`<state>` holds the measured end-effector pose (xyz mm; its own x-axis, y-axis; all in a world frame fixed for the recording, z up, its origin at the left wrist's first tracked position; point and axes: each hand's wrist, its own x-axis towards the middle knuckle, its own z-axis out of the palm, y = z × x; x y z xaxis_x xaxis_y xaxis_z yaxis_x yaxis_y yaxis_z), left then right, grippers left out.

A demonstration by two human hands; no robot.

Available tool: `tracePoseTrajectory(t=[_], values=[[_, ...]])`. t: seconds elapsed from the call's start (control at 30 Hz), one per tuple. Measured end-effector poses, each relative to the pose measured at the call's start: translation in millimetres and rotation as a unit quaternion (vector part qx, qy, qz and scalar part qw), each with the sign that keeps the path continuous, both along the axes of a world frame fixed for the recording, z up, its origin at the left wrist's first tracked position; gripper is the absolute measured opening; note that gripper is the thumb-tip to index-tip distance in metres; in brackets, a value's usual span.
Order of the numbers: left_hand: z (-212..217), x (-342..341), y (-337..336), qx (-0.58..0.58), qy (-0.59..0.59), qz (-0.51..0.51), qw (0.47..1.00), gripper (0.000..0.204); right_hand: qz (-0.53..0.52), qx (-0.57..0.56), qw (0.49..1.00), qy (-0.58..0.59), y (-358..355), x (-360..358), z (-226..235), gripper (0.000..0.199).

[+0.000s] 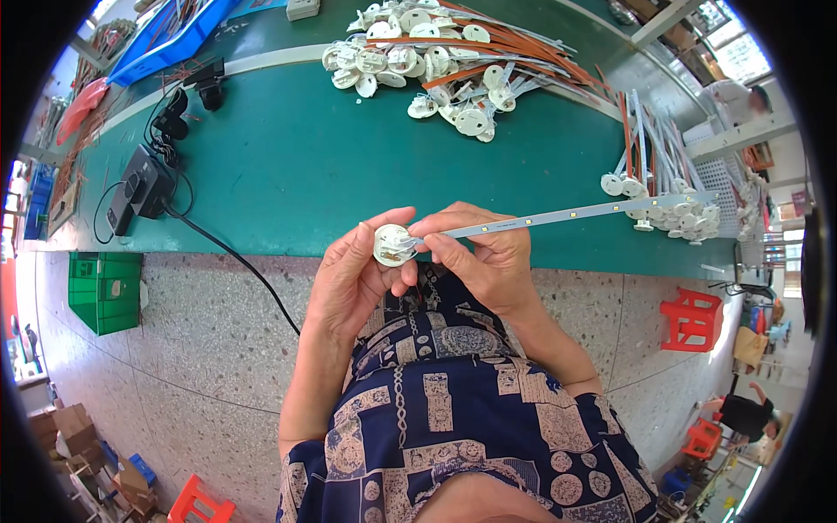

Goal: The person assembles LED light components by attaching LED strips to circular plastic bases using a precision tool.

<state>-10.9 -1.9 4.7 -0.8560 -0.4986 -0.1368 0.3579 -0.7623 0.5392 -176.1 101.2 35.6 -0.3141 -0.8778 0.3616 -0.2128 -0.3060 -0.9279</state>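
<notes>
My left hand (353, 275) is closed round a small round white plastic cap (394, 245), its open face turned up with small parts and thin wires showing inside. From the cap a narrow white LED strip (549, 217) runs off to the right, dotted with small yellowish LEDs. The fingers of my right hand (484, 257) pinch the strip's near end, right beside the cap. Both hands are raised in front of my body, over the near edge of the green table (288, 148). What lies under my right fingertips is hidden.
Piles of white caps with strips (471, 122) lie at the table's back, and another bunch (671, 209) at the right. A black adapter with cables (144, 187) sits on the left. A blue tray (170, 44) stands far left; a green crate (105, 292) and red stool (691, 320) are below.
</notes>
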Motion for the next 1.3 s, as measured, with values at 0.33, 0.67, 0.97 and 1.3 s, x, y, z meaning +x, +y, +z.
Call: tracePoseTrajectory(t=[0.33,0.67,0.97,1.3], values=[[-1.5,3.1,-0.9,0.009,0.019,-0.026,0.999,0.059,-0.002,-0.011,1.000,0.027,-0.2,5.4,3.5,0.014],[3.2,8.5,0.3,-0.042,-0.012,-0.016,0.999,0.057,-0.001,-0.025,0.996,0.091,2.3,11.4,7.0,0.014],[7.8,9.2,5.9,-0.101,-0.054,0.024,0.993,0.058,-0.044,-0.058,0.975,0.211,1.2,17.8,0.7,0.017],[10.1,4.2,14.7,-0.194,-0.116,0.079,0.971,0.060,-0.069,-0.088,0.947,0.301,-5.7,19.7,-8.2,0.009]])
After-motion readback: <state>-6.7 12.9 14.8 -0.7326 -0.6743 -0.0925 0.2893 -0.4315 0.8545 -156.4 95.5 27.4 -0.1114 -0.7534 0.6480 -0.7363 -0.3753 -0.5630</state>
